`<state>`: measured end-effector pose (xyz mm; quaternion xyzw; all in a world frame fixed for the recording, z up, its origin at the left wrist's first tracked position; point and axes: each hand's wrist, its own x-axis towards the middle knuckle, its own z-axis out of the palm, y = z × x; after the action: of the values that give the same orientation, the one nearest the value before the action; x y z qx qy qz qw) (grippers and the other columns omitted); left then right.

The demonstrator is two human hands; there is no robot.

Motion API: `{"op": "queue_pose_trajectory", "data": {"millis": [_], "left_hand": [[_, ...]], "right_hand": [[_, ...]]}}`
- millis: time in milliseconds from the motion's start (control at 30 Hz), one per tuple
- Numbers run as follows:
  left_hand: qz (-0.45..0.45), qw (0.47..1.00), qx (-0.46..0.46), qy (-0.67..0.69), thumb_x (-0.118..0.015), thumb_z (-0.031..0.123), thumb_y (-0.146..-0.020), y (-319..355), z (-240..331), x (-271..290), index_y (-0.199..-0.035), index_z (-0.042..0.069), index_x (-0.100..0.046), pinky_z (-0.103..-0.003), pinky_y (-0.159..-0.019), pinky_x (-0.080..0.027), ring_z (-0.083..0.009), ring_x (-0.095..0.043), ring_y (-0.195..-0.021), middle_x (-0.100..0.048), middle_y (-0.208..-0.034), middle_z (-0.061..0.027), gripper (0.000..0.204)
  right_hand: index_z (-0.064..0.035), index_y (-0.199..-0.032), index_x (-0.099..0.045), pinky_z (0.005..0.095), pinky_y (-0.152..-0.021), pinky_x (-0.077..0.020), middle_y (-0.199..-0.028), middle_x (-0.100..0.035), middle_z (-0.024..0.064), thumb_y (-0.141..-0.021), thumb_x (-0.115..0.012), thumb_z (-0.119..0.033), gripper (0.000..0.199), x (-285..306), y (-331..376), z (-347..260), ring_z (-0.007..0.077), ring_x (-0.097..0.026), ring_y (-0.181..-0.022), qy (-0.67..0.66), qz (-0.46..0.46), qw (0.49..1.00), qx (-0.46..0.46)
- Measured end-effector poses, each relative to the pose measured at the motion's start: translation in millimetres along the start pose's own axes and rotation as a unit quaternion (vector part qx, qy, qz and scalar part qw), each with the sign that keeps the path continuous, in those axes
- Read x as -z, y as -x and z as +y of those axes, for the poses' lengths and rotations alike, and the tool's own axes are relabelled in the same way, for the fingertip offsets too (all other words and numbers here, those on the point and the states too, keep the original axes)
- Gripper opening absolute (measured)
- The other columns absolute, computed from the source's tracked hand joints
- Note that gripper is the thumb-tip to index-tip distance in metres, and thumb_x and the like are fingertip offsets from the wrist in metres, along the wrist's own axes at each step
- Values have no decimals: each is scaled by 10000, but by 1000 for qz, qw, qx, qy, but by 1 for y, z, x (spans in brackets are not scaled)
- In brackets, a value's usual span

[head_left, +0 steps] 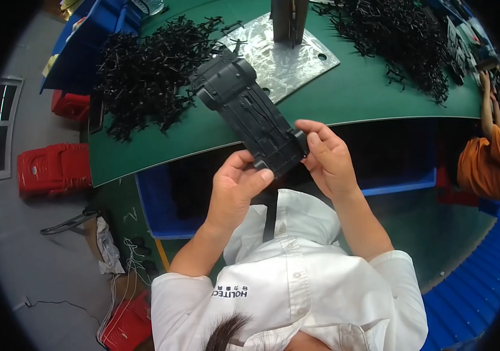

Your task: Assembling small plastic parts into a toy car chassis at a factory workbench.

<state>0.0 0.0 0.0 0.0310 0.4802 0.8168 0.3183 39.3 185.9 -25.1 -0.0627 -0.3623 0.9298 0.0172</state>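
Observation:
A black plastic toy car chassis [255, 117], long with wheel-arch bulges near both ends, is held up at a slant over the table's near edge. Its far end points up and to the left. My left hand [235, 184] grips the near end from the left, thumb on top. On the opposite side, my right hand [329, 155] pinches the near right corner by a wheel arch. Beyond the chassis stands a metal post [289, 23] on a scratched steel plate [311, 61], partly hidden by the chassis.
Heaps of small black plastic parts [144, 76] lie left on the green table [355, 96], with another heap [396, 41] right. Below its edge sits a blue bin [168, 205]. Red stools [54, 169] stand left. At far right, a person in an orange top [489, 164] works.

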Motion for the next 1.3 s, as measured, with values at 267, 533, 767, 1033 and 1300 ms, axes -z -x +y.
{"op": "queue_pose_trajectory", "data": {"millis": [267,533,767,1033,1300], "left_hand": [[-9,999,-22,-38,-610,117,-860,-17,9,-5,-1246,1,-435,-254,-821,-479,-137,-564,-979,-540,-1161,-81,439],[17,998,-38,-51,-583,-7,-846,-32,4,-38,-1210,-20,-468,-274,-860,-472,-177,-603,-973,-602,-1102,-121,382],[36,997,-18,-73,-551,-48,-850,-30,5,-29,-1238,-21,-448,-312,-926,-446,-192,-569,-1046,-567,-1178,-128,402],[64,995,-10,-73,-545,-43,-839,-39,6,-26,-1168,-31,-493,-282,-860,-473,-159,-595,-959,-602,-1089,-106,333],[88,995,-9,-51,-613,18,-818,-34,11,-11,-1123,-41,-480,-260,-817,-494,-142,-598,-931,-611,-1017,-114,338]], "right_hand": [[8,-1176,-512,241,-765,-487,-1002,-621,62,-929,-547,-147,293,14,35,-3,92,-593,-842,-16,22,999,19],[-16,-1059,-582,232,-654,-503,-942,-627,38,-865,-621,-94,213,45,38,-57,85,-586,-805,243,146,952,111],[-46,-986,-626,354,-699,-489,-925,-623,124,-779,-604,-52,209,119,-25,-150,264,-593,-800,672,307,576,350],[-75,-1001,-645,350,-765,-470,-905,-606,78,-812,-579,-73,201,136,-47,-169,268,-550,-866,874,217,338,274],[-38,-1081,-655,212,-697,-418,-905,-658,10,-856,-617,-155,257,89,-29,-186,71,-565,-812,614,263,731,140]]}}
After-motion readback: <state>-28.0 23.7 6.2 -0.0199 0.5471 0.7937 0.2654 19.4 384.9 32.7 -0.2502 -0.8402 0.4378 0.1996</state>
